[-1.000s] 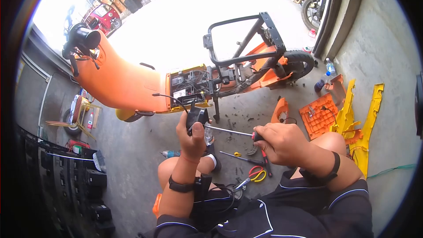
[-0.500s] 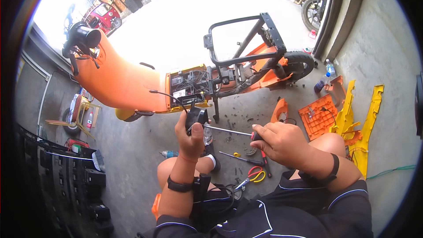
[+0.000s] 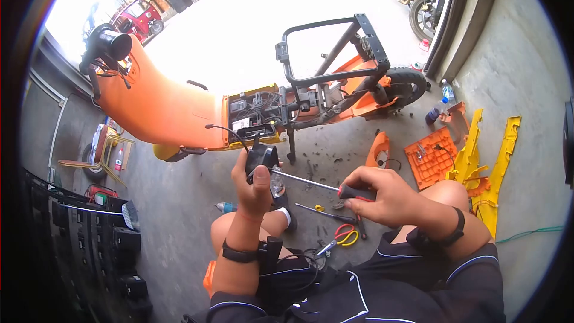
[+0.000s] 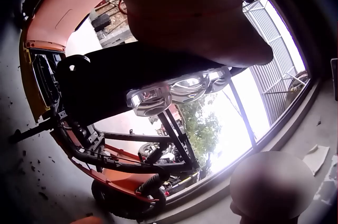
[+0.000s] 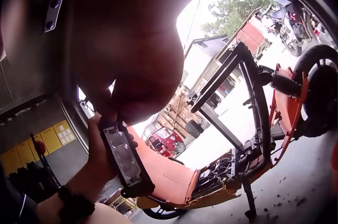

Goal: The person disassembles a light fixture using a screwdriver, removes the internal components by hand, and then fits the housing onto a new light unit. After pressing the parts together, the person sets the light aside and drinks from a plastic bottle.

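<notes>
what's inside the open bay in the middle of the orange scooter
Tangled wires and a white-labelled part show among dark pieces in the open bay of the scooter. Whatever lies beneath them, including the bay's bottom, is covered.

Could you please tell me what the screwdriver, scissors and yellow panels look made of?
The screwdriver has a shiny metal shaft and a black-and-red handle, probably plastic or rubber. The scissors have silvery, seemingly metal blades and smooth red-and-yellow loops, likely plastic. The yellow panels suggest moulded plastic: thin, evenly coloured.
</notes>
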`<state>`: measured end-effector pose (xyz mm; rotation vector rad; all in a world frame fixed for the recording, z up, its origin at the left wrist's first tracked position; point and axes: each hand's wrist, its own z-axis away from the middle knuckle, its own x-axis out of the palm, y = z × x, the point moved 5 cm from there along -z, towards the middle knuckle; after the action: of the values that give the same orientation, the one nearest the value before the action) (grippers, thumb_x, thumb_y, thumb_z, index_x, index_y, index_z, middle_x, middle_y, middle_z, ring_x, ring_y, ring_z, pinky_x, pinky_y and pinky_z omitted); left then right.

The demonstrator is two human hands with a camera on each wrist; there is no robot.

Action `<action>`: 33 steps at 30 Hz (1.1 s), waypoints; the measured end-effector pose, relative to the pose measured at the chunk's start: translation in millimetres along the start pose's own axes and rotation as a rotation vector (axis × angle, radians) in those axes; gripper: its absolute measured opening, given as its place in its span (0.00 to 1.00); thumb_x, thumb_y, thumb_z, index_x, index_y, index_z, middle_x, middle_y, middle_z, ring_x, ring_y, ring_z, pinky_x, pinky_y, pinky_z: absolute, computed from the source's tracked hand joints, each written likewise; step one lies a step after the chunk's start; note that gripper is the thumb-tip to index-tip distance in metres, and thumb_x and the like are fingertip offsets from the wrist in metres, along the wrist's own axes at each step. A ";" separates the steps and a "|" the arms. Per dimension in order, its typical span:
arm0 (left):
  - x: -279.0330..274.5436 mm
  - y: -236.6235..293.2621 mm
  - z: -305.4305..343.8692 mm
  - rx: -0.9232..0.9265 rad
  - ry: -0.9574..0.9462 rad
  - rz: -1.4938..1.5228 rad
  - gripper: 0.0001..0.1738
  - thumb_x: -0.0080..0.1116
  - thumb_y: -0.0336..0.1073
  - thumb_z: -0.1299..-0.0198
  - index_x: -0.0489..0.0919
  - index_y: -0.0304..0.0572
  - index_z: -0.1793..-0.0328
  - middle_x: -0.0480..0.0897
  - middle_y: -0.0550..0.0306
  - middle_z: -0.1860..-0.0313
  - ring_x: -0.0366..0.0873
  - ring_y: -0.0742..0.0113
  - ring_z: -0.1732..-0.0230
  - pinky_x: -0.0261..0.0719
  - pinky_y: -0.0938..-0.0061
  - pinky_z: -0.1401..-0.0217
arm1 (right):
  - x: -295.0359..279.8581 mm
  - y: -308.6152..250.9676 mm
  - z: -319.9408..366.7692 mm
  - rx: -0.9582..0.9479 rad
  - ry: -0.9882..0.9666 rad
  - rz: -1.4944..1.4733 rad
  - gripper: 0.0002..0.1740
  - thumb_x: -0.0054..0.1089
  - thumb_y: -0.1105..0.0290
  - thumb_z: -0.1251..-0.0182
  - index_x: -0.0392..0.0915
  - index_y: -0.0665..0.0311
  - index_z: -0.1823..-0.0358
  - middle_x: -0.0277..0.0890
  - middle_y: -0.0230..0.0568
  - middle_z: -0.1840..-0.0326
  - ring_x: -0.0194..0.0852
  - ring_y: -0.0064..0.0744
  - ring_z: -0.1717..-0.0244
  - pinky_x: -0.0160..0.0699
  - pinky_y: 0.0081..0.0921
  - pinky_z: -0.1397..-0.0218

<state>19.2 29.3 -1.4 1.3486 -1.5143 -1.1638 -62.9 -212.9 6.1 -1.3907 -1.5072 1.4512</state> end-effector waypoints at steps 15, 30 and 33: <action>-0.5 0.6 11.6 0.053 -0.010 -0.117 0.40 0.54 0.68 0.36 0.74 0.31 0.46 0.83 0.49 0.62 0.84 0.63 0.61 0.84 0.71 0.57 | 7.6 14.7 11.2 0.887 -0.279 -0.685 0.21 0.55 0.55 0.21 0.83 0.68 0.53 0.76 0.28 0.76 0.71 0.18 0.82 0.66 0.16 0.81; -5.7 0.4 2.0 0.098 0.100 -0.064 0.30 0.55 0.54 0.31 0.75 0.28 0.44 0.84 0.54 0.65 0.82 0.70 0.65 0.80 0.77 0.61 | 6.2 -28.9 -1.3 -0.254 0.141 0.742 0.12 0.67 0.62 0.34 0.81 0.64 0.58 0.83 0.44 0.67 0.82 0.45 0.71 0.81 0.37 0.68; -4.7 2.2 6.8 0.144 0.084 -0.151 0.29 0.55 0.53 0.32 0.76 0.27 0.46 0.84 0.54 0.66 0.82 0.70 0.65 0.80 0.77 0.61 | 3.7 -14.0 -0.2 -0.167 0.079 0.519 0.14 0.65 0.60 0.31 0.82 0.66 0.59 0.82 0.40 0.73 0.81 0.37 0.75 0.78 0.32 0.71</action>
<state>12.7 34.9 -1.0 1.6121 -1.4802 -1.0918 -67.3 -207.2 18.6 -2.0260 -1.2954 1.5639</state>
